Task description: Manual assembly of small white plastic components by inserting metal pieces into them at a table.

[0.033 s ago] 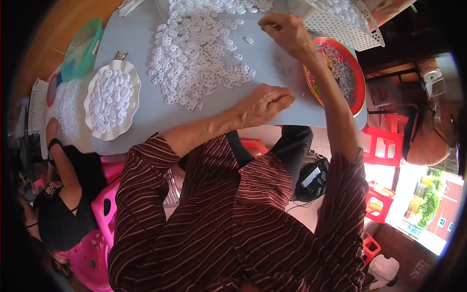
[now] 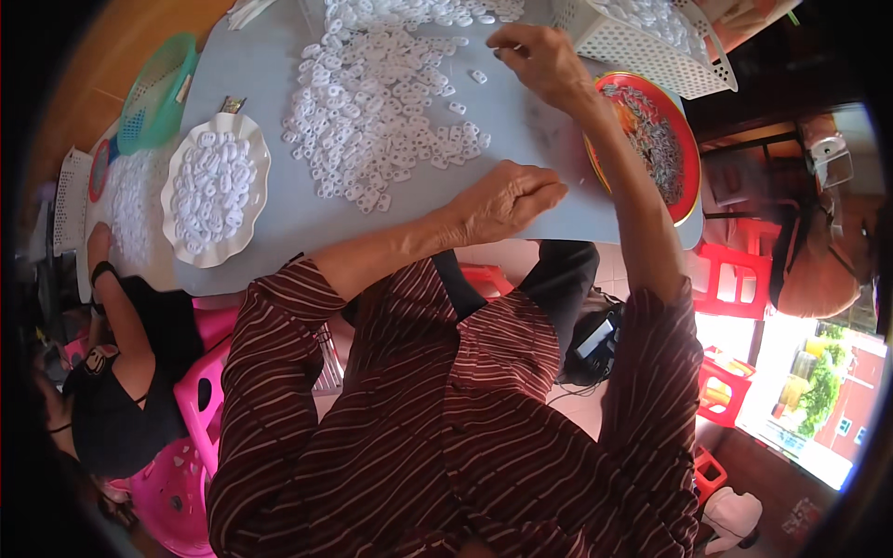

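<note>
A wide heap of small white plastic pieces covers the middle of the grey table. My right hand reaches over the heap's right edge, its fingertips bunched downward among the pieces; what they pinch is too small to tell. My left hand lies knuckles-up near the table's front edge, fingers held together and pointing right, just below the heap. Its underside is hidden. Both forearms come out of dark red striped sleeves.
A white scalloped plate of white pieces sits at the left, a green basket behind it. A red round tray of small grey parts and a white perforated basket lie right. Another person sits at the left on a pink stool.
</note>
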